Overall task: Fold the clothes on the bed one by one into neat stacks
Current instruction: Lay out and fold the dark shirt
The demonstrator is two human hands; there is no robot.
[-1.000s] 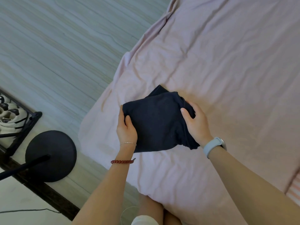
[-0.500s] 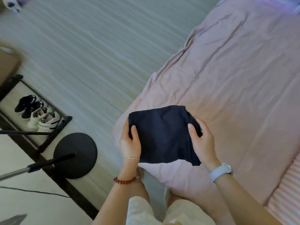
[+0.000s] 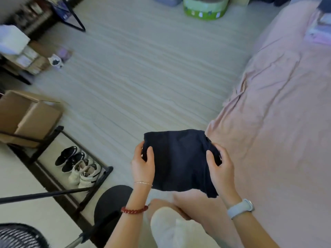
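Note:
A folded dark navy garment (image 3: pixel 179 158) hangs in the air beside the bed's near corner, over the floor and my knees. My left hand (image 3: pixel 142 165) grips its left edge, thumb on top. My right hand (image 3: pixel 221 167) grips its right edge, where loose layers bunch and droop at the lower corner. The bed (image 3: pixel 279 122), covered in a wrinkled pink sheet, fills the right side. A pale folded item (image 3: pixel 318 31) lies blurred at the bed's far end.
A black shoe rack (image 3: pixel 77 163) with dark and white shoes stands on the left, a cardboard box (image 3: pixel 28 117) behind it. A fan's round black base (image 3: pixel 111 199) and pole sit by my left arm. A green round tub (image 3: pixel 204 8) stands on the far floor.
Both hands have lifted the folded navy garment off the bed and carried it left past the bed's edge. The view has swung left toward the floor and shoe rack.

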